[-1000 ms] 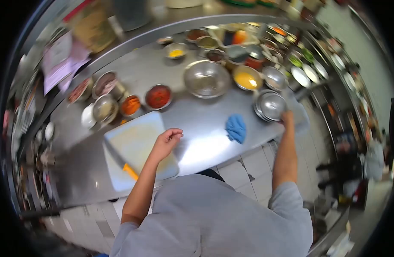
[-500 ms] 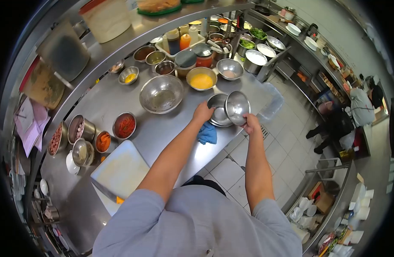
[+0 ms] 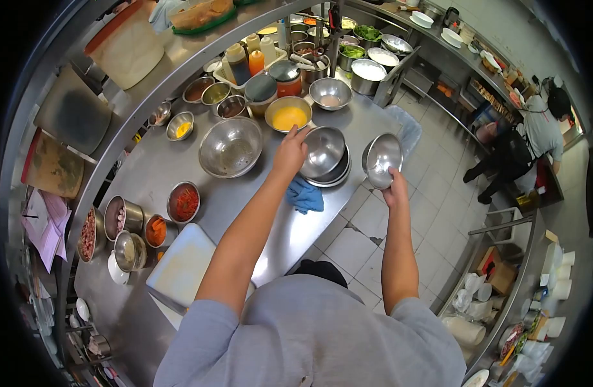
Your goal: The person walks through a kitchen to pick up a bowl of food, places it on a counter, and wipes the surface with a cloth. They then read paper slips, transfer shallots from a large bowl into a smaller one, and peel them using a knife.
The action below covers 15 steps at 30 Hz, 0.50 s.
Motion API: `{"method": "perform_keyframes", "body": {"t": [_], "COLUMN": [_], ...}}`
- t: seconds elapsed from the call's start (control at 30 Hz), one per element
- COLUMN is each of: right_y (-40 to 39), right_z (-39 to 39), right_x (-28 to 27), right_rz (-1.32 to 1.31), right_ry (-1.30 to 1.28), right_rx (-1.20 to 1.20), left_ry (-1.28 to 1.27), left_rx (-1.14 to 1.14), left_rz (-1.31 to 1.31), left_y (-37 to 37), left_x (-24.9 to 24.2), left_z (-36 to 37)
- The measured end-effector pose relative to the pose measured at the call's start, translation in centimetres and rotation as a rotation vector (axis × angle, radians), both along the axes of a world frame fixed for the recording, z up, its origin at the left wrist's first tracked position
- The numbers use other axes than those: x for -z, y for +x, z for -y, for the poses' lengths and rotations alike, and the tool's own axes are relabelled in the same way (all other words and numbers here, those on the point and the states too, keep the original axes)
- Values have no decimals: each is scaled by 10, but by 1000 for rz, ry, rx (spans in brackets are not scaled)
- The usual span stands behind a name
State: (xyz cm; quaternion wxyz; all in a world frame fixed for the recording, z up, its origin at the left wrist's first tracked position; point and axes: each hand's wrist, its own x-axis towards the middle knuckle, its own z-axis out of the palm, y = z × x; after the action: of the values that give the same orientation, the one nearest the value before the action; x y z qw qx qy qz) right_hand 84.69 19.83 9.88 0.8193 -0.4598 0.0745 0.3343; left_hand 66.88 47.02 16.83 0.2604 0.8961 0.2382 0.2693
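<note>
Your right hand [image 3: 396, 189] grips a tilted metal bowl [image 3: 381, 158] by its near rim, thumb inside, just right of the lower bowls [image 3: 341, 176] on the table [image 3: 227, 195]. Your left hand [image 3: 290, 153], nearer that stack, meets the left rim of a tilted upper bowl [image 3: 324, 153], fingers pointing far; whether it grips is unclear. Both forearms reach forward.

A shiny steel bowl [image 3: 383, 160] tilts beside another bowl [image 3: 324, 152] tipped over stacked bowls [image 3: 340, 173].

Plain silvery bowl [image 3: 383, 157], bright blue cloth [image 3: 305, 196]
</note>
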Motion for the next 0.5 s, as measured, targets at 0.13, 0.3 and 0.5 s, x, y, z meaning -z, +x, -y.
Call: {"method": "perform_keyframes", "body": {"t": [0.13, 0.3, 0.5], "right_y": [-14, -33, -34], "right_z": [-1, -15, -56], "right_x": [2, -5, -15], "right_rz": [-3, 182, 289], "right_ry": [-23, -130, -335], "right_rx": [64, 59, -199], "left_ry": [298, 327, -263], "left_rx": [163, 78, -257], "left_rz": [172, 304, 343], "left_y": [-14, -31, -92], "left_x": [-32, -57, -29], "left_z": [7, 4, -8]}}
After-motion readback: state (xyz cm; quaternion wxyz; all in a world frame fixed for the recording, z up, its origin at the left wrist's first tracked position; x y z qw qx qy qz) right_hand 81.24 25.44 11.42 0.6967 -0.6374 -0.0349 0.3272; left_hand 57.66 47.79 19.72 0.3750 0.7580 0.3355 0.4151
